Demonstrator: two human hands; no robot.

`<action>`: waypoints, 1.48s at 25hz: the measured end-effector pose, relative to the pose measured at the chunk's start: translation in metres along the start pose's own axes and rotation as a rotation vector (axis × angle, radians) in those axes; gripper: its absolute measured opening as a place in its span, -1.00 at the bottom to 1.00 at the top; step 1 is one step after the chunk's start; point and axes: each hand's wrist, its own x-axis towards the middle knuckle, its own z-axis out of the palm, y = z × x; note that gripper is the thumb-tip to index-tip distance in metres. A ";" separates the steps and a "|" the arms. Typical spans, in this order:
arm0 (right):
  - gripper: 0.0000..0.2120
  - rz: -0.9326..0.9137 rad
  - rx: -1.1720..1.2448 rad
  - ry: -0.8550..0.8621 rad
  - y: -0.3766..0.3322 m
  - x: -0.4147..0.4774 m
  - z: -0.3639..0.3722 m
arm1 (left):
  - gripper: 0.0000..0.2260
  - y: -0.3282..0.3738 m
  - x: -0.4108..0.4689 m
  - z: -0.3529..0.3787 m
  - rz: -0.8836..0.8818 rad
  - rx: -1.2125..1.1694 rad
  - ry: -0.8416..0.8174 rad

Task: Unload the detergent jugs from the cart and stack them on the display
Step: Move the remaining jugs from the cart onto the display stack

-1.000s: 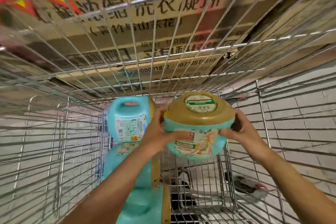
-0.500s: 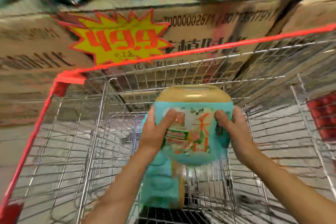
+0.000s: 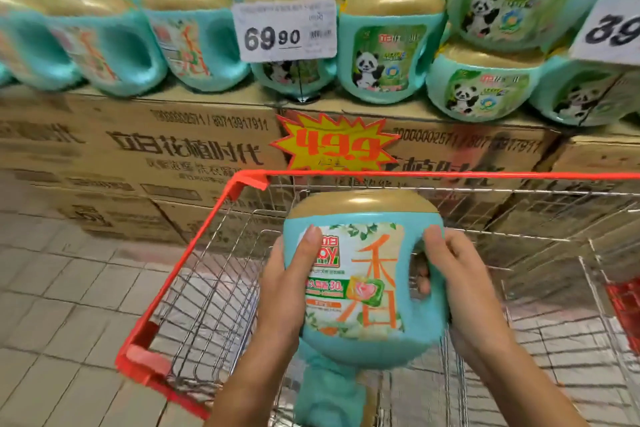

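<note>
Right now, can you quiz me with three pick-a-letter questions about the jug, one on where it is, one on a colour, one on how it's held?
1. Where is the held jug?
A. above the cart
B. on the floor
C. on the boxes

2. What colour is its cap?
A. red
B. gold
C. black

3. How is the jug held?
A. by one hand
B. by no hand
C. by both hands

Answers:
1 A, it hangs over the wire basket.
2 B, the top is gold above the teal body.
3 C, the left hand presses one side and the right hand wraps the handle side.
</note>
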 end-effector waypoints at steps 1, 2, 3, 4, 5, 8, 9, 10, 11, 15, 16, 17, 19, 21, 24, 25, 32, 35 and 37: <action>-0.47 -0.003 0.005 -0.034 -0.004 -0.005 0.007 | -0.40 0.003 -0.011 -0.006 0.010 -0.005 0.035; -0.47 -0.003 0.003 -0.064 -0.007 -0.009 0.014 | -0.39 0.006 -0.020 -0.012 0.020 -0.006 0.069; -0.47 -0.001 -0.006 -0.090 -0.010 -0.013 0.022 | -0.39 0.009 -0.030 -0.019 0.033 -0.014 0.100; -0.46 -0.001 -0.017 -0.122 -0.012 -0.016 0.031 | -0.40 0.012 -0.039 -0.027 0.047 -0.036 0.136; -0.45 -0.002 -0.027 -0.152 -0.014 -0.020 0.039 | -0.41 0.015 -0.046 -0.034 0.059 -0.061 0.169; -0.40 0.003 -0.040 -0.241 -0.020 -0.037 0.068 | -0.43 0.026 -0.068 -0.059 0.107 -0.117 0.239; -0.40 0.002 -0.040 -0.257 -0.022 -0.042 0.078 | -0.43 0.031 -0.074 -0.067 0.126 -0.135 0.256; -0.41 -0.005 -0.040 -0.264 -0.025 -0.046 0.089 | -0.44 0.036 -0.078 -0.075 0.145 -0.149 0.273; -0.41 -0.016 -0.040 -0.273 -0.027 -0.051 0.101 | -0.44 0.041 -0.083 -0.085 0.166 -0.159 0.288; -0.42 -0.066 -0.035 -0.334 -0.029 -0.069 0.156 | -0.42 0.062 -0.095 -0.132 0.211 -0.180 0.305; -0.42 -0.066 -0.027 -0.333 -0.025 -0.076 0.173 | -0.41 0.068 -0.099 -0.149 0.219 -0.177 0.300; -0.41 -0.060 -0.016 -0.332 -0.021 -0.082 0.189 | -0.41 0.073 -0.101 -0.166 0.229 -0.173 0.296; -0.41 -0.051 0.005 -0.336 -0.010 -0.097 0.221 | -0.42 0.083 -0.106 -0.202 0.244 -0.153 0.288; -0.44 -0.049 0.035 -0.339 0.002 -0.112 0.256 | -0.44 0.093 -0.110 -0.241 0.247 -0.118 0.277; -0.48 -0.053 0.074 -0.348 0.018 -0.131 0.300 | -0.37 0.107 -0.112 -0.293 0.242 -0.063 0.278; -0.50 -0.056 0.077 -0.342 0.021 -0.135 0.312 | -0.34 0.111 -0.111 -0.307 0.240 -0.057 0.279; -0.31 -0.096 0.061 -0.304 0.031 -0.126 0.387 | -0.30 0.129 -0.072 -0.374 0.229 -0.099 0.235; -0.43 -0.093 0.065 -0.282 0.037 -0.097 0.415 | -0.30 0.143 -0.030 -0.393 0.202 -0.092 0.200; -0.54 -0.095 0.072 -0.250 0.039 -0.075 0.433 | -0.28 0.156 0.002 -0.401 0.192 -0.076 0.158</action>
